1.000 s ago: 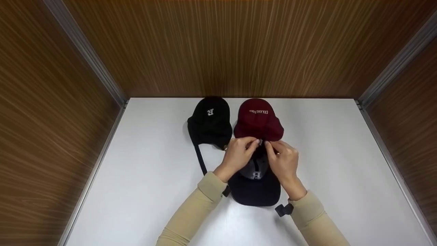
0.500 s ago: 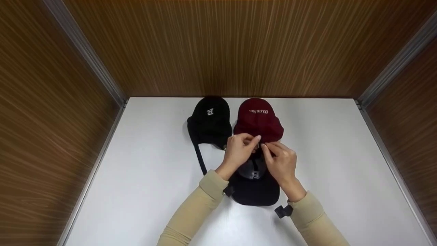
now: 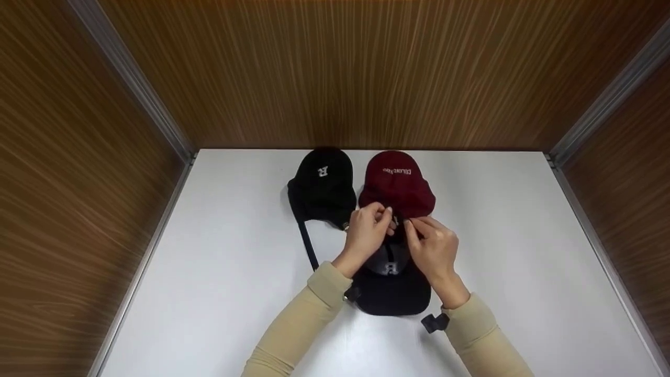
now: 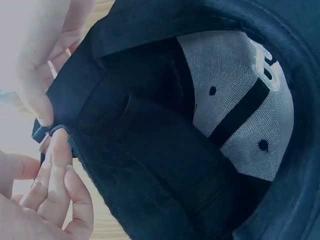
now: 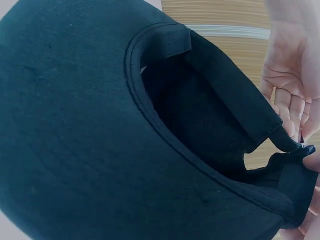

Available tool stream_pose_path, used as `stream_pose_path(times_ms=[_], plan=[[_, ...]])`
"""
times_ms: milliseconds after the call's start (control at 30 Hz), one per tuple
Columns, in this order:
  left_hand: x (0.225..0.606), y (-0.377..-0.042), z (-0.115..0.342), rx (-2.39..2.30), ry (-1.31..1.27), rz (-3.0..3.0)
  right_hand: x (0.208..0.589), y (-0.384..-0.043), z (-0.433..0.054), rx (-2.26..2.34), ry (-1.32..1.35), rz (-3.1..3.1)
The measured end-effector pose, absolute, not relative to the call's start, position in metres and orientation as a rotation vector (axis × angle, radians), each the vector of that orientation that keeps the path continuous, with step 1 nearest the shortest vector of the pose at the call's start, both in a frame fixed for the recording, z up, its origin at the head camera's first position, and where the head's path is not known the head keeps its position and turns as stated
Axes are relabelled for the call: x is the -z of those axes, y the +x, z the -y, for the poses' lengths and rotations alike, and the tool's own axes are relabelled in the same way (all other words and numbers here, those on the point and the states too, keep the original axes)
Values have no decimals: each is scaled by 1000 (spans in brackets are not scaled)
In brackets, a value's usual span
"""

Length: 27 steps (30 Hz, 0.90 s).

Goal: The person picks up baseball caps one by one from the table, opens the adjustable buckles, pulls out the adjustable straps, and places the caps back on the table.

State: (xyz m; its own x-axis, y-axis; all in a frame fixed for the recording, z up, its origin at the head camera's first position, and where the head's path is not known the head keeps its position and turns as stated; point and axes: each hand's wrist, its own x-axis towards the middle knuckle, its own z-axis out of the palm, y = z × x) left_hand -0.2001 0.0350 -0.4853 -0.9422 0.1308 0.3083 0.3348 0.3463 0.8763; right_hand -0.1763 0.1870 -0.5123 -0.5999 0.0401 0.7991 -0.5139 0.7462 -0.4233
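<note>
A dark baseball cap [image 3: 392, 296] lies underside up, its brim towards me and a white R showing through the grey mesh [image 4: 210, 85] inside its crown. My left hand [image 3: 365, 235] pinches the cap's back strap [image 5: 284, 139] between thumb and fingers, near a small shiny fastening [image 3: 396, 221]. Opposite it, my right hand [image 3: 435, 246] pinches the other side of the same strap with thumb and forefinger. In the right wrist view both hands meet at the strap's joint, where the fingers partly hide the fastening.
A maroon cap [image 3: 395, 183] with white lettering sits just beyond my hands. To its left is a black cap [image 3: 324, 183] with a white R, and its loose strap [image 3: 308, 243] trails towards me. Wood-grain walls [image 3: 335, 73] enclose the white table [image 3: 235, 251] at the back and sides.
My left fingers have shifted slightly left, and the small fastening shows between the hands. The right hand moved a little left, then back right. The maroon and black caps stay put.
</note>
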Motion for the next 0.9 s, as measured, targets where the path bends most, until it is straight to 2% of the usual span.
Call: stream_pose_path(times_ms=[467,900], plan=[[487,-199,-32,1603,-373,2325,517,-174,-198,-764,291,2159],[492,-202,-26,1699,-518,2356,516,-180,-210,-774,536,2263]])
